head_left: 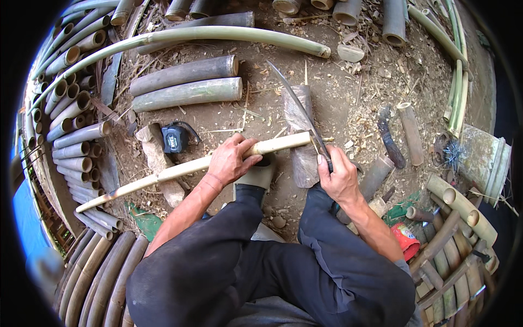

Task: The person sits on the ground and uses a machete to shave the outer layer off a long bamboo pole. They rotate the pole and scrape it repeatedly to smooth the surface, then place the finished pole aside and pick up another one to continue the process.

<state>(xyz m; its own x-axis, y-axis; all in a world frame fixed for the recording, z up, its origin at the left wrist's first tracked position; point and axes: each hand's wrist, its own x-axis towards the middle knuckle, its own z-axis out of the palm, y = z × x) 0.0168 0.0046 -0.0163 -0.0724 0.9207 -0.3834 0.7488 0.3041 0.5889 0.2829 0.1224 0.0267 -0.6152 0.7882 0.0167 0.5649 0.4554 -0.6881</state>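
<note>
My left hand [231,158] is wrapped round a long pale bamboo pole [185,168], which slants from the lower left up to the middle. Its right end rests over a dark wooden block [303,163] on the ground between my feet. In my right hand [339,173] is the handle of a machete [294,97]. The long curved blade points up and away to the left, passing close by the pole's cut end; whether it touches cannot be made out.
Two cut bamboo lengths [188,94] lie ahead, beyond them a long green pole [239,35]. A tape measure [175,138] sits by a stone-like chunk [152,147]. Bamboo tubes [81,133] are stacked at left. At right are a white bucket [482,161] and a red packet [405,240].
</note>
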